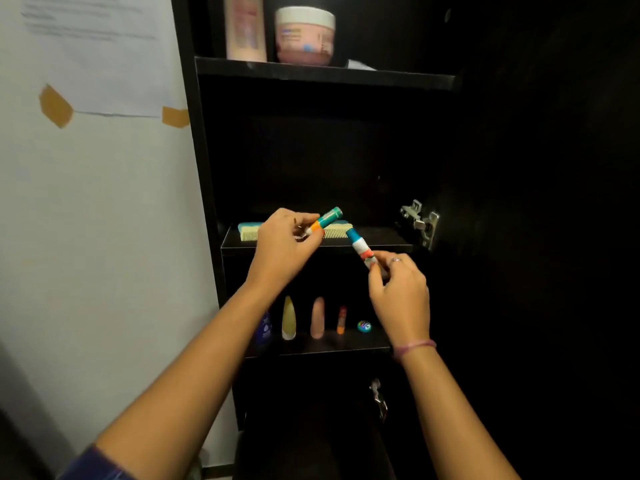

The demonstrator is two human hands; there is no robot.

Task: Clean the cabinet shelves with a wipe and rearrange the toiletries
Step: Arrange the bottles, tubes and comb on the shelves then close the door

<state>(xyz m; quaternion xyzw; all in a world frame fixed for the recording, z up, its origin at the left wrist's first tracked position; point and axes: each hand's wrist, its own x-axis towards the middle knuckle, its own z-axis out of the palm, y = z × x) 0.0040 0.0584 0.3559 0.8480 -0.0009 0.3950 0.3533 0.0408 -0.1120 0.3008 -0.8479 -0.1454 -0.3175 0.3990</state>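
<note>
Each hand's grip pinches a small tube, left hand (284, 244) on the teal-orange tube (325, 220), right hand (398, 289) on the blue-capped tube (360, 245); both look light, stiff and slick, best held mid-body.

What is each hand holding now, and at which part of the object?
The left hand pinches a teal-and-orange tube at its lower white end. The right hand pinches a blue-and-white tube at its lower end too.

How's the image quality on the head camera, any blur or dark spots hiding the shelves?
Head view: the cabinet interior is very dark, its right side nearly black; the left hand and right hand, each holding a tube, are slightly motion-blurred; the jar on the top shelf is soft; wide-angle lens bends the cabinet edges.
</note>
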